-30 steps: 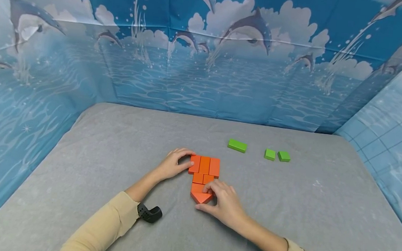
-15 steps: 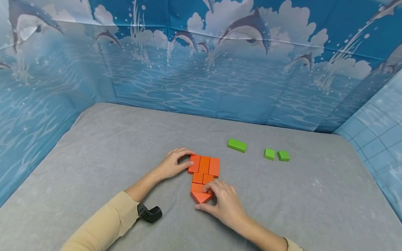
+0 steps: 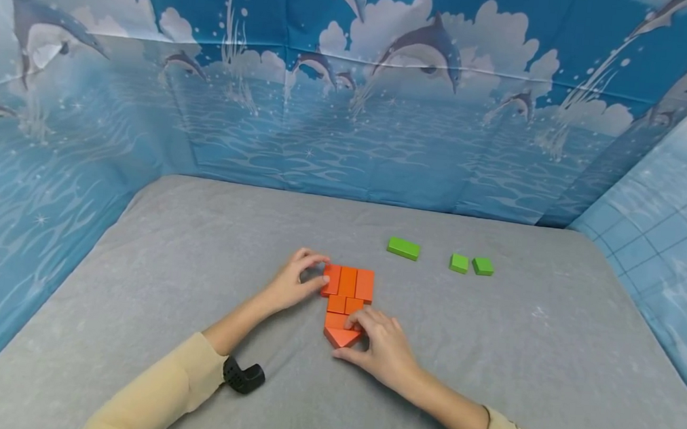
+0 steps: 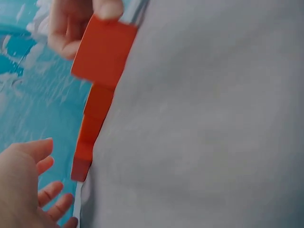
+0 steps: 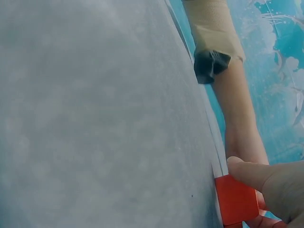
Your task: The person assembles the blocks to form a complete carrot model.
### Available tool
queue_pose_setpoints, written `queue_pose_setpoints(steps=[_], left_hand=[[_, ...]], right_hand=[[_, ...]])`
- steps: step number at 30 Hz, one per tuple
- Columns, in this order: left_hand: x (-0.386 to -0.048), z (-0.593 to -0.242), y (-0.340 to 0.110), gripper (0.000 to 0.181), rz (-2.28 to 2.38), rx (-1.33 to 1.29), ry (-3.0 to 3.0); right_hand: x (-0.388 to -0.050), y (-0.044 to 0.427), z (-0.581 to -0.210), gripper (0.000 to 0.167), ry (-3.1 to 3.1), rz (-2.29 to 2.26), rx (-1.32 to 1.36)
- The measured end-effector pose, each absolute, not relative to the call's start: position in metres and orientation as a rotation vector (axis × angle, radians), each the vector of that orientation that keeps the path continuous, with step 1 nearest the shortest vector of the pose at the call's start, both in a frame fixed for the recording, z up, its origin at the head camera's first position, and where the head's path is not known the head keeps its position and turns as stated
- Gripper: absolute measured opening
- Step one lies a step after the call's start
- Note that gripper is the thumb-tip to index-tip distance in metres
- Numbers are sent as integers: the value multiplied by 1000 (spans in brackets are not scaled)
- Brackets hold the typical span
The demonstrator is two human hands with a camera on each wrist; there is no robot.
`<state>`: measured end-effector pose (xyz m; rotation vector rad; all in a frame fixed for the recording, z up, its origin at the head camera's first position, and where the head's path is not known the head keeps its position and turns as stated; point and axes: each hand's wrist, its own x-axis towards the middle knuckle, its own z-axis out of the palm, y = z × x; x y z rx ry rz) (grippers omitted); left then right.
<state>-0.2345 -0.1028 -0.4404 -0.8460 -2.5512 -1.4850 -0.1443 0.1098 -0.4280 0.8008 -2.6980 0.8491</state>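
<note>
Several orange blocks lie joined in one flat shape on the grey cloth. Three upright rectangular blocks (image 3: 347,282) form its far end, two small blocks (image 3: 345,304) its middle, and a triangular block (image 3: 341,337) points toward me. My right hand (image 3: 389,351) pinches the near end, its thumb at the triangle's tip and its curled fingers over the block behind, partly hiding it. In the right wrist view the thumb lies against an orange block (image 5: 236,202). At the far-left block, my left hand (image 3: 296,283) has loosely spread fingers; in the left wrist view they appear apart from the blocks.
A long green block (image 3: 404,248) lies beyond the orange shape. Two smaller green blocks, one on the left (image 3: 459,263) and one on the right (image 3: 483,266), sit farther right. A dolphin-printed curtain (image 3: 350,140) surrounds the cloth-covered table (image 3: 245,213).
My left forearm and wrist have shifted slightly left and toward me, the fingers loosening at the far-left block. The right hand and the blocks stay as they were.
</note>
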Motion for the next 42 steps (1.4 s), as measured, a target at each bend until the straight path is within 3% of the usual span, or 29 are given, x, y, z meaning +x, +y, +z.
queue_pose_setpoints(steps=[9, 27, 35, 42], left_hand=[[-211, -453, -98, 45, -1218, -800, -2614], [-209, -460, -97, 49, -1035, -777, -2681], [-209, -459, -98, 50, -1035, -776, -2683], [-208, -459, -98, 51, -1023, -791, -2691]], right_hand=[[-144, 110, -428, 39, -2701, 846, 807], [-149, 114, -423, 42, -2695, 930, 845], [-196, 144, -388, 30, -2576, 1168, 737], [-255, 182, -393, 32, -2588, 1105, 538]])
